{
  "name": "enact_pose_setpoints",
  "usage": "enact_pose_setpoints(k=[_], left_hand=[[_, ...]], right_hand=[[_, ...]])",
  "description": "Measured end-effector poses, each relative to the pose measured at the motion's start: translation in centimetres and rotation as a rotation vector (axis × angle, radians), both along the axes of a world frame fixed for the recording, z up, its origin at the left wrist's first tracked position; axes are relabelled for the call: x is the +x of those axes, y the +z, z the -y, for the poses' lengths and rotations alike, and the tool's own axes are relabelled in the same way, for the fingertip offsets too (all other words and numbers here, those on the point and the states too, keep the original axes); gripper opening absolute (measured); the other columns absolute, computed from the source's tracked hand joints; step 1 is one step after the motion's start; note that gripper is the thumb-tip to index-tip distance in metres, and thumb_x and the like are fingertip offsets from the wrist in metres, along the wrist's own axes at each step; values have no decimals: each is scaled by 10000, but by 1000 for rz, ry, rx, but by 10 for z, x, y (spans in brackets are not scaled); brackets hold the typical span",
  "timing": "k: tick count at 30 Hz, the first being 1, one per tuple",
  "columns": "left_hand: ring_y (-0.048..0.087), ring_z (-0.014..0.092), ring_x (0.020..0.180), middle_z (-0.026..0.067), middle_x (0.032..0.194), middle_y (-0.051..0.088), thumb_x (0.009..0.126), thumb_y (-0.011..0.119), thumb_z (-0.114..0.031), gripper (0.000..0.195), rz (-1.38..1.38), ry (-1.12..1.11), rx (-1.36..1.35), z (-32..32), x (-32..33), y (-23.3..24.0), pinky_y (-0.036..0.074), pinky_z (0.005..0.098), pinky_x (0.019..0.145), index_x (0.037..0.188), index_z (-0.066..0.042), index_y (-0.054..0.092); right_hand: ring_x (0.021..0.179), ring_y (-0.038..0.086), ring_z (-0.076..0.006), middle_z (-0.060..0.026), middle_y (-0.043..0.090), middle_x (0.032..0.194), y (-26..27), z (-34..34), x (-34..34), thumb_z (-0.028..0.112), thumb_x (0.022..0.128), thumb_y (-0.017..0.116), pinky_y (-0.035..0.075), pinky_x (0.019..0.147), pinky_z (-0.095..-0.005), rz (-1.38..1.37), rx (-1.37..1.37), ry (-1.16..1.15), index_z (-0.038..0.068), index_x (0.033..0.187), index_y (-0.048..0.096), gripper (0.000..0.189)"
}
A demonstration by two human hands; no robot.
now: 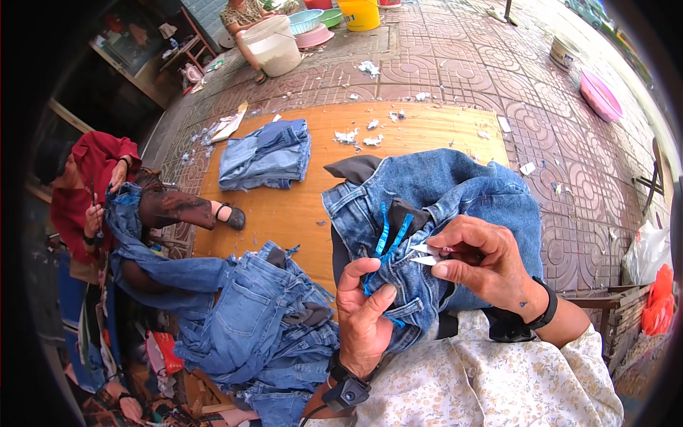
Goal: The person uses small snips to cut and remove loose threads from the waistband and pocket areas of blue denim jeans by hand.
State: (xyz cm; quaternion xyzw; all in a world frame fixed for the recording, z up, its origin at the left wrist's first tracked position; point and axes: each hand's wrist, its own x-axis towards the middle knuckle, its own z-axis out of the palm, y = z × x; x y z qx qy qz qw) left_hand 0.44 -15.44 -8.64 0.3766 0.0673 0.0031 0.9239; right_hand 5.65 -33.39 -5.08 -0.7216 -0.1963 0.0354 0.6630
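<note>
A pair of blue jeans (469, 181) lies over my lap, with dark pocket lining showing. My left hand (365, 315) pinches the denim near the waistband, close to bright blue ribbon-like strips (392, 237) that stand up from the cloth. In my right hand (480, 261) are small thread snips (426, 255), held between thumb and fingers. Their two pointed blades are apart and point left, just right of the strips. Whether the blades touch the denim cannot be told.
A folded pair of jeans (264, 155) rests on the wooden board (315, 213), among fabric scraps. Piled jeans (256, 320) lie left of my knees. A co-worker in red (90, 187) sits at the left, working on jeans. Another person sits behind a white bucket (275, 48).
</note>
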Motion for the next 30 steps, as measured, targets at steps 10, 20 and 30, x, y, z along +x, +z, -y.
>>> enact_pose_setpoints(k=[10, 20, 30], left_hand=[[546, 130, 954, 21, 1039, 549, 746, 624, 53, 390, 3, -2, -8, 0, 1, 3, 435, 280, 883, 1107, -61, 534], [517, 86, 882, 0, 994, 529, 757, 628, 48, 361, 65, 65, 163, -1, -3, 5, 417, 223, 816, 1094, -42, 538], [560, 131, 945, 28, 1030, 565, 752, 627, 49, 382, 3, -7, -25, 0, -1, 5, 450, 290, 876, 1105, -63, 532]], right_hand=[[671, 572, -135, -70, 571, 783, 7, 0, 0, 103, 745, 741, 458, 567, -237, 128, -159, -28, 10, 950, 634, 250], [655, 593, -155, -79, 592, 789, 17, -3, -1, 92, 746, 731, 465, 553, -250, 415, -364, -68, 10, 936, 629, 231], [631, 541, -78, -43, 592, 779, -4, -5, 1, 75, 780, 710, 424, 541, -207, -126, 44, 6, 3, 909, 653, 158]])
